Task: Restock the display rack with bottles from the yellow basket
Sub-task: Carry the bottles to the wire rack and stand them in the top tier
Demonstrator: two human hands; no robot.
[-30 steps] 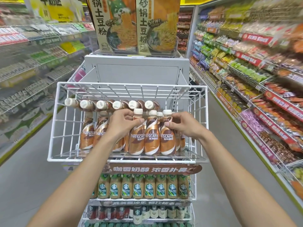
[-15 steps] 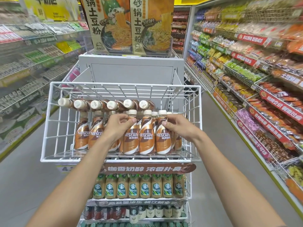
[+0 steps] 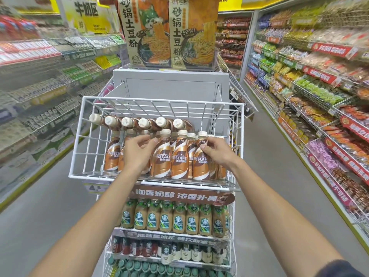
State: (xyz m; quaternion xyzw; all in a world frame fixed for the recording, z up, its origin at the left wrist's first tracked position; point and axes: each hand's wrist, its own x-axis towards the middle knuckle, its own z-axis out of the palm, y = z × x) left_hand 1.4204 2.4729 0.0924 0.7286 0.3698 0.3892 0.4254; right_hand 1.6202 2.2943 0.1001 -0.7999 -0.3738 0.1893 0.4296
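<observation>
Rack (image 3: 171,86) dead ahead in the aisle, top wire tray (image 3: 179,183) in front of both arms. Basket not in view, so no stock source visible. Tray contents: upright bottles (image 3: 179,160) packed front-centre to R, long axes vertical, caps up, labels fwd. Back row (image 3: 127,122) lies flat across them, caps facing out. Bare wire floor at L end of tray, lower shelves (image 3: 165,218) full. L hand (image 3: 137,151) sits over the L-centre bottles at shoulder ht, fingers bent, tips touching the neck of the next bottle to its R. Back of hand hides the rest, so can't tell if it actually grips one. R hand (image 3: 217,152) is on the end bottle (image 3: 200,166): thumb on its front shoulder, fingers curled behind the neck, a light pinch. Key relation: both hands flank the front row from either side, bottles just below the fingertips. R hand is nearer the end bottle, L hand nearer the bare L end. Judge step = squaring up the row; any shift should go sideways along the tray, gripping low enough not to tip.
</observation>
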